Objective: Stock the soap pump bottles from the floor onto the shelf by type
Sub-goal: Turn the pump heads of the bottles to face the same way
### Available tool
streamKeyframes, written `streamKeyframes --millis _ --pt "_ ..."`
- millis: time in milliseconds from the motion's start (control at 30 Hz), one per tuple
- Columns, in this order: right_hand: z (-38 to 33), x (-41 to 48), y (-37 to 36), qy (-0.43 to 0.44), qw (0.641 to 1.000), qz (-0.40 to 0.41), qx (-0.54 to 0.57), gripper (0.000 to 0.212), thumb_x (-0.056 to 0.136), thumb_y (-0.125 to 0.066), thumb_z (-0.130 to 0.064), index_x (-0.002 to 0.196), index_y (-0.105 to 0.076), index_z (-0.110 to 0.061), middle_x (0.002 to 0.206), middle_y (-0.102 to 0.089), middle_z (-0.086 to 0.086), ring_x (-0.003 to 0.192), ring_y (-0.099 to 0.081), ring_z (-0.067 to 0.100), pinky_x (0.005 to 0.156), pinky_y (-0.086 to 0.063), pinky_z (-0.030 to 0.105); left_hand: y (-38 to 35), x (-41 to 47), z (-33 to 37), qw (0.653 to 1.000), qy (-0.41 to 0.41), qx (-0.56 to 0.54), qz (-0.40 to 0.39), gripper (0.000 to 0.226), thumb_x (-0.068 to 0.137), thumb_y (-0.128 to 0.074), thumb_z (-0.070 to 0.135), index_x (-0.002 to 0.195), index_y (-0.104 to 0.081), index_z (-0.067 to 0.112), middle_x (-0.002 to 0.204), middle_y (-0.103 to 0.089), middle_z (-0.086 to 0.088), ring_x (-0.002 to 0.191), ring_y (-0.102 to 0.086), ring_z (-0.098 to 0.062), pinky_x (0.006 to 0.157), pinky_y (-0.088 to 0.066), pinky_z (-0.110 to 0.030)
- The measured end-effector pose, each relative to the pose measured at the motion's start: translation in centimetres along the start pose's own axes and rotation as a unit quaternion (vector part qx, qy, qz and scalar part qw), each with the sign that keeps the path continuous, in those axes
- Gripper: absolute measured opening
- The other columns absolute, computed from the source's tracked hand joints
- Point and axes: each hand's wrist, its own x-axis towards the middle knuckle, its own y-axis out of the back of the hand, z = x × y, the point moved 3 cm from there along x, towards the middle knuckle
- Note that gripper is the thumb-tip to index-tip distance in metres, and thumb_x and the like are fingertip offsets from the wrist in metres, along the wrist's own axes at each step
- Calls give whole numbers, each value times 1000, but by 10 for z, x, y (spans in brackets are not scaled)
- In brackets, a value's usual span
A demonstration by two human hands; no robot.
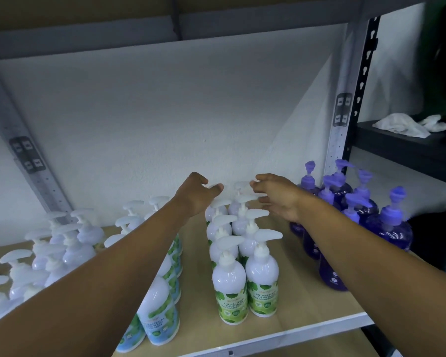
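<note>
On the wooden shelf [307,307] the pump bottles stand grouped by type. White bottles with green labels [232,287] form a double row in the middle, running to the back wall. My left hand [197,193] reaches over the rear of that row with fingers loosely curved, its thumb at a rear pump head. My right hand [277,198] is beside it, fingers spread and touching the rearmost white pump heads. Blue-labelled white bottles [160,305] stand under my left forearm. Plain white bottles [59,243] fill the left side. Purple bottles [386,228] stand at the right, partly hidden by my right arm.
A grey upper shelf [165,29] runs overhead. A perforated metal upright [358,99] bounds the right end and a slanted brace [23,150] the left. Beyond the upright, a dark shelf [407,148] carries a crumpled white cloth [402,124]. Bare board lies between the bottle rows.
</note>
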Motion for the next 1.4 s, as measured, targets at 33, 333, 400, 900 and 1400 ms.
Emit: streamKeyframes --millis 33,333,400,900,1400 --pt "-6 -10 3 12 1000 12 -10 56 97 -64 -31 148 -42 -26 141 -50 -2 128 -50 25 107 -44 38 3 -7 7 1000 -4 -5 13 51 93 -64 47 131 -48 17 98 -58 2 79 -57 -12 77 -47 -30" --pt "-58 -153 47 111 991 61 -47 15 97 -60 -20 108 -70 -21 107 -75 0 96 -74 20 91 -57 37 -8 -108 90 983 -157 -90 40 33 94 -66 37 120 -60 17 118 -62 3 109 -59 -16 89 -45 -25" --pt "-61 -181 67 123 988 86 -37 14 96 -63 -19 107 -71 -17 104 -76 4 94 -75 24 89 -57 38 -19 -129 106 978 -182 -98 26 31 95 -66 37 119 -60 17 116 -63 5 106 -60 -14 82 -45 -22" --pt "2 -209 177 86 956 272 -70 35 95 -65 -24 128 -58 -14 122 -60 5 108 -58 19 102 -48 42 -138 -143 122 975 -130 -137 -119 42 93 -70 30 130 -55 19 122 -61 -2 110 -63 -18 100 -54 -41" --pt "20 -167 190 49 988 146 -16 39 96 -66 -27 133 -56 -28 115 -72 0 96 -70 10 65 -45 19 -168 -103 109 967 -113 -110 -200 36 86 -63 56 120 -59 44 122 -68 2 108 -68 -23 89 -59 -52"
